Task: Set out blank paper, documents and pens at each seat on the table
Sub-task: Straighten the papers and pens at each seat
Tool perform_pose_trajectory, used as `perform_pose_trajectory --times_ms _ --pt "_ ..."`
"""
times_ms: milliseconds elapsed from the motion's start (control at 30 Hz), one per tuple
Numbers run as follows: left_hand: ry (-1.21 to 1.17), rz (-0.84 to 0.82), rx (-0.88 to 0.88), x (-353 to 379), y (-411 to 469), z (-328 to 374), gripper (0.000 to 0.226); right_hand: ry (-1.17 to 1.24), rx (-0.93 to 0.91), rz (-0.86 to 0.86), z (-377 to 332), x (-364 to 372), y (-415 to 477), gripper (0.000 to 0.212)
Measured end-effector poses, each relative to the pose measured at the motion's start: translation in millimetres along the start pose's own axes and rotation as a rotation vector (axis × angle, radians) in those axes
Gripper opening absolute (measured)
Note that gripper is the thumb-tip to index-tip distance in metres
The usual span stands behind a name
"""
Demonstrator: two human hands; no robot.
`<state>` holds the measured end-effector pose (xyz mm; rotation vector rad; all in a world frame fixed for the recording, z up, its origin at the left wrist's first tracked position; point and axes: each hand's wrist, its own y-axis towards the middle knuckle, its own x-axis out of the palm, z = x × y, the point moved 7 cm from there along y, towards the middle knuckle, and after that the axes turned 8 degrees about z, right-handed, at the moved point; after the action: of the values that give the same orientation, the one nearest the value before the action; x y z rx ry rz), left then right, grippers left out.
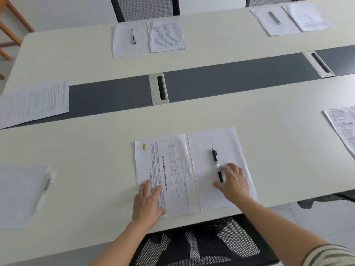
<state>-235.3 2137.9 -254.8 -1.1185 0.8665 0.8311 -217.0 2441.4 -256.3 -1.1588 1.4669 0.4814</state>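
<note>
Left hand (148,200) presses flat on the thin, limp printed document (172,164); right hand (233,182), relaxed, holds nothing beside the light pen (216,164), probably best pinched mid-barrel.

right sleeve (330,255) | beige, dark wavy stripes | left forearm (119,244) bare

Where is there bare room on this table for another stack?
Bare tabletop lies between the left sheet and the document under the left hand, and between the blank paper and the right-edge pages. Crowded straight ahead, around the pen and right hand.
</note>
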Motion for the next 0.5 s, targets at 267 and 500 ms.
perform_pose_trajectory --times_ms 267,500 --pt "-0.375 0.053 -0.010 -37 -9 7 0.045 0.225 0.048 0.023 -7 -34 -26 0.039" --pt "-0.853 0.024 -0.046 -88 -65 1 0.018 0.629 0.028 0.025 -23 -83 -104 0.009"
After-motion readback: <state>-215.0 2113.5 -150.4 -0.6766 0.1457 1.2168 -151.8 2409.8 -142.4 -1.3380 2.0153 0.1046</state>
